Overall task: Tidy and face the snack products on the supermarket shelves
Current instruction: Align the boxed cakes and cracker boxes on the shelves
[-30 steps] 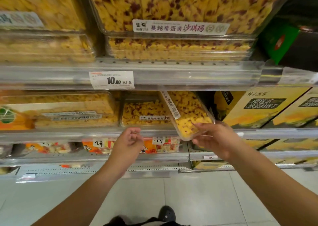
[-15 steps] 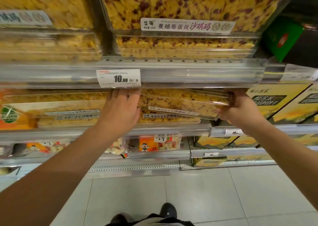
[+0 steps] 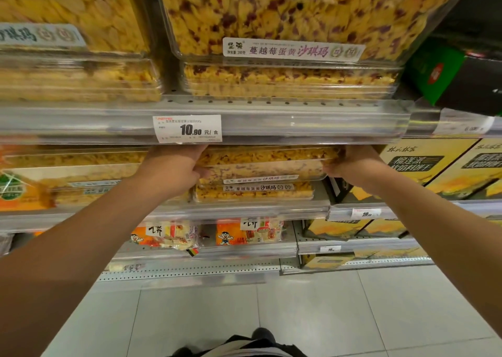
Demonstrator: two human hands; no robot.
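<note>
we hold a clear snack box (image 3: 267,164) between our two hands. our left hand (image 3: 173,168) grips its left end and our right hand (image 3: 350,166) grips its right end, with the fingers curled around the box. the box sits on top of another box just like it (image 3: 254,192), on the shelf (image 3: 244,210) just below our hands. right above our hands is a price tag (image 3: 187,128) that says 10.90. above that tag we see more clear boxes of yellow snack (image 3: 290,81). to the right of our right hand stand yellow cartons (image 3: 423,166). below our hands lie orange snack bags (image 3: 248,233), and under those the floor (image 3: 244,316).
</note>
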